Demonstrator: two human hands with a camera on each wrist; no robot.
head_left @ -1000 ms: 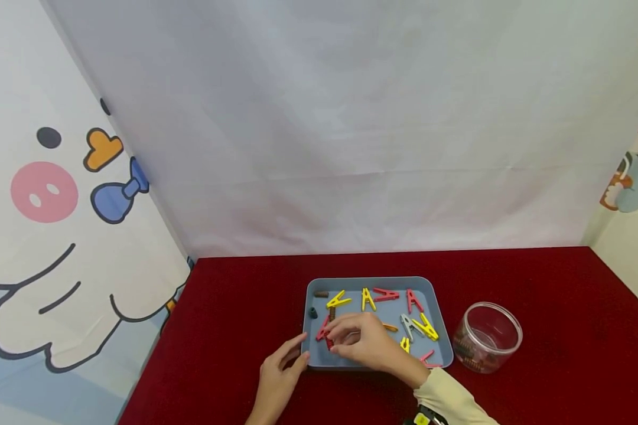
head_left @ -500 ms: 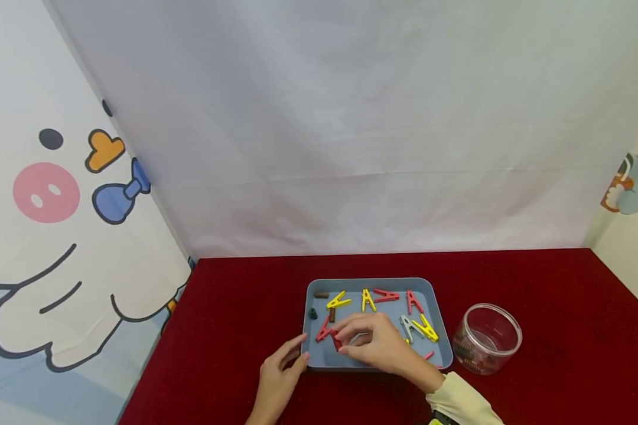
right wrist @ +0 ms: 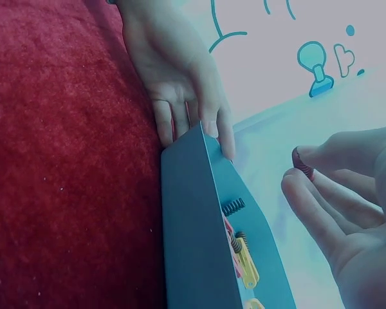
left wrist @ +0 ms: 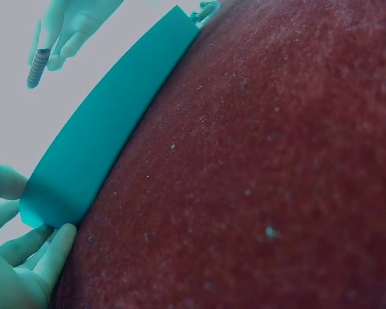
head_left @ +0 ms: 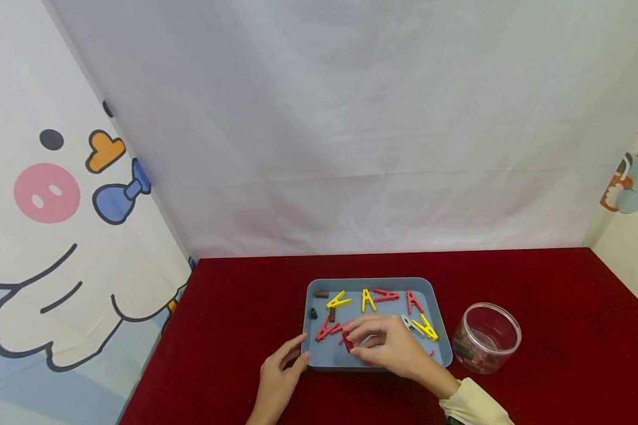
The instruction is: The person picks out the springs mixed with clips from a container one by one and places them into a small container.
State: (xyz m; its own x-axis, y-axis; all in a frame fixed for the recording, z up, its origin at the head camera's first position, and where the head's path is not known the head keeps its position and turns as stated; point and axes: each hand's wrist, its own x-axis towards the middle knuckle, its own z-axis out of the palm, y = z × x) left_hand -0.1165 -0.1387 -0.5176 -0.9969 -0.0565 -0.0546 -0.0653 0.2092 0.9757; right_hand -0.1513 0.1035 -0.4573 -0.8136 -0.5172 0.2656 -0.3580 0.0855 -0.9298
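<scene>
My right hand (head_left: pixel 390 345) pinches a small red coil spring (head_left: pixel 348 342) between thumb and fingertips, held above the front part of a blue-grey tray (head_left: pixel 324 358). That spring (right wrist: pixel 302 164) pokes out from the fingertips in the right wrist view. At the tray's front left corner, my left hand (head_left: pixel 279 378) touches the outer rim with thumb and fingers fairly straight. Inside the tray lie brown springs (head_left: pixel 321 294), a dark spring (head_left: pixel 312 313) and several clothespins: red (head_left: pixel 412 301), yellow (head_left: pixel 338 300) and grey (head_left: pixel 410 324). My right hand covers some of the tray's contents.
A clear round jar (head_left: pixel 488 337) with springs at its bottom stands right of the tray. Dark red cloth (head_left: pixel 244 307) covers the table. White fabric (head_left: pixel 377 118) hangs behind it, and a cartoon-printed sheet (head_left: pixel 58 265) borders the left side.
My right hand has moved to the right over the tray, carrying the red spring away from a red clothespin. My left hand has stayed at the corner.
</scene>
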